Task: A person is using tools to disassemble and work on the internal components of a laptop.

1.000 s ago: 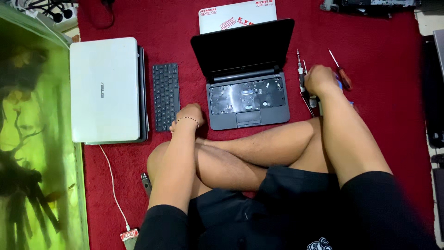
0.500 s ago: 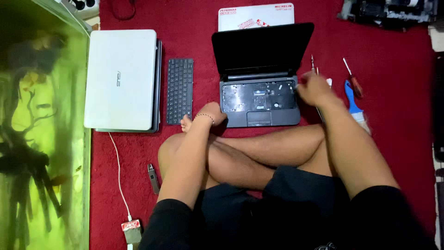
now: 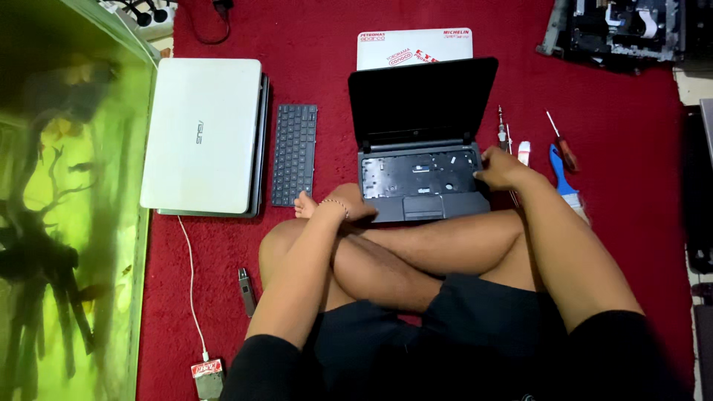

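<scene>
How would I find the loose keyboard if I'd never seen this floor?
Start at the red carpet. Between the closed white laptop and the open black laptop with its keys removed lies a flat, dark rectangular keyboard. It alone is only rows of keys, with no screen.

A red carpet (image 3: 616, 148) covers the floor. Along the left edge stands a glass fish tank (image 3: 67, 223) with greenish water and dark branches inside. A strip of pale floor (image 3: 694, 85) shows at the upper right. Light is even and soft.
</scene>
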